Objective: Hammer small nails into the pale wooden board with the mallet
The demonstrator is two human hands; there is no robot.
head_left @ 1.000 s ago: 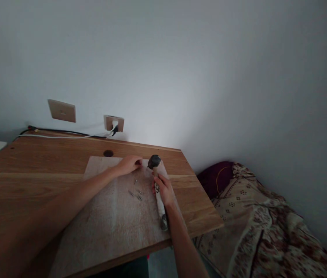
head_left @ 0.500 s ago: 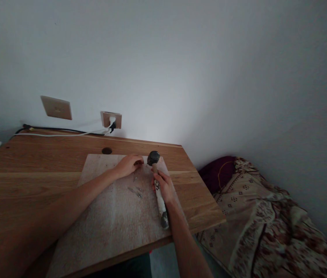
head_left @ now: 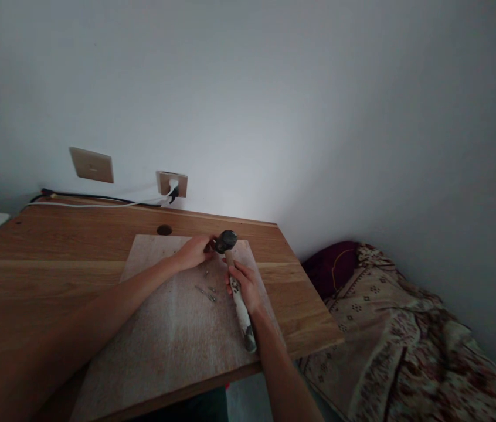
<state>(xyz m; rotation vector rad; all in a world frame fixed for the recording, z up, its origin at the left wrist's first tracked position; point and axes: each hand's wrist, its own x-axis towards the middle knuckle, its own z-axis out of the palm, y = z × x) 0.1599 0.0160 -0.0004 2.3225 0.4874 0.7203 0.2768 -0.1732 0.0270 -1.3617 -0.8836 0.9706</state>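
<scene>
My right hand (head_left: 244,285) is wrapped round the handle of a hammer (head_left: 241,310). The handle is whitish and worn, and the dark metal head is tilted toward my left hand. At the far part of a pale wooden board (head_left: 164,346), my left hand (head_left: 195,252) is closed with the fingertips pinched together, right beside the hammer head. What the fingers hold is too small and partly hidden to make out. Several nails (head_left: 206,293) lie loose on the board, nearer to me than my left hand.
The board rests on a wooden desk (head_left: 76,234) against a white wall. A wall socket (head_left: 173,184) has plugs in it, with a white cable (head_left: 94,204) along the desk's back edge. To the right is a bed with a patterned cover (head_left: 389,340).
The hammer head has moved left, up to the fingertips of my left hand. My left hand has stayed almost in place. The view has shifted slightly.
</scene>
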